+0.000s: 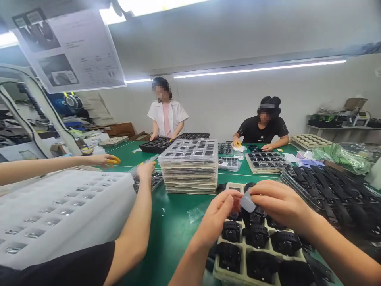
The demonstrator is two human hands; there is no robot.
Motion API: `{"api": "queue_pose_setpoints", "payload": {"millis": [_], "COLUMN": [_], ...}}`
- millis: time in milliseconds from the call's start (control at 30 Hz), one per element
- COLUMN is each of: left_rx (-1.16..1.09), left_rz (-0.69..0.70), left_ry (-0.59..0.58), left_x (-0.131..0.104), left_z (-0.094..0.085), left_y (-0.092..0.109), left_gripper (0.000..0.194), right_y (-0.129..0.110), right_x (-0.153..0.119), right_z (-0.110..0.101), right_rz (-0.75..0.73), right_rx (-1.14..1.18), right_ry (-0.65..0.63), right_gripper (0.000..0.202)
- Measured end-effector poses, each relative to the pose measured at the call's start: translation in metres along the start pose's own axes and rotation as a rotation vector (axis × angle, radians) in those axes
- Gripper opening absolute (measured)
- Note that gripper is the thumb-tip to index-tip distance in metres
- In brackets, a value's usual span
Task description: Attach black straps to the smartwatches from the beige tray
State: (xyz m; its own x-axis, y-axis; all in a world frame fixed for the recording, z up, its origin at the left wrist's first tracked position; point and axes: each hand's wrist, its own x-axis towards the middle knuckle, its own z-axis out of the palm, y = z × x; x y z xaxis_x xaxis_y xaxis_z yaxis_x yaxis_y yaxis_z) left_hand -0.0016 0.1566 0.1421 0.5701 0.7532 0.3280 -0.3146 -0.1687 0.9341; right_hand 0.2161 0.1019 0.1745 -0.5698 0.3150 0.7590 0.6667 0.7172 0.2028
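A small grey, translucent piece with rounded corners (248, 202), perhaps a film, is held up between my two hands. My right hand (278, 200) pinches its upper right edge with fingertips. At its left edge, the fingers of my left hand (219, 214) are closed together. Directly below lies a cream moulded tray (220, 273) whose compartments hold several black watches (257, 237) with curled straps. My hands and forearms cover parts of the tray's far end and right side.
A tall stack of trays (190, 174) stands ahead. Black straps (324, 186) in clear trays lie to the right. A neighbour's arm (139, 222) reaches past a white foam block (98, 210) on the left. Two people (166, 119) work across the green table (166, 234).
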Motion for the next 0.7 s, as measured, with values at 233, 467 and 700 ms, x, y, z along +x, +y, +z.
{"api": "queue_pose_setpoints", "payload": {"millis": [233,467,700], "left_rx": [-0.347,-0.64,-0.464], "left_rz": [-0.154,-0.161,-0.143], "left_ry": [-0.075,0.01,-0.143], "left_x": [0.007,0.004,0.001], "left_z": [0.032,0.024,0.032], "left_y": [-0.022,-0.016,-0.026], "left_gripper": [0.04,0.025,0.041], "right_y": [-0.029,-0.099,-0.09], "right_x": [-0.023,-0.051,-0.034], "right_z": [-0.02,0.012,0.035], "right_rz": [0.401,1.18,1.53], "right_rx": [0.072,1.211,1.241], "right_ry": [0.036,-0.085,0.796], "right_gripper": [0.039,0.027,0.05]}}
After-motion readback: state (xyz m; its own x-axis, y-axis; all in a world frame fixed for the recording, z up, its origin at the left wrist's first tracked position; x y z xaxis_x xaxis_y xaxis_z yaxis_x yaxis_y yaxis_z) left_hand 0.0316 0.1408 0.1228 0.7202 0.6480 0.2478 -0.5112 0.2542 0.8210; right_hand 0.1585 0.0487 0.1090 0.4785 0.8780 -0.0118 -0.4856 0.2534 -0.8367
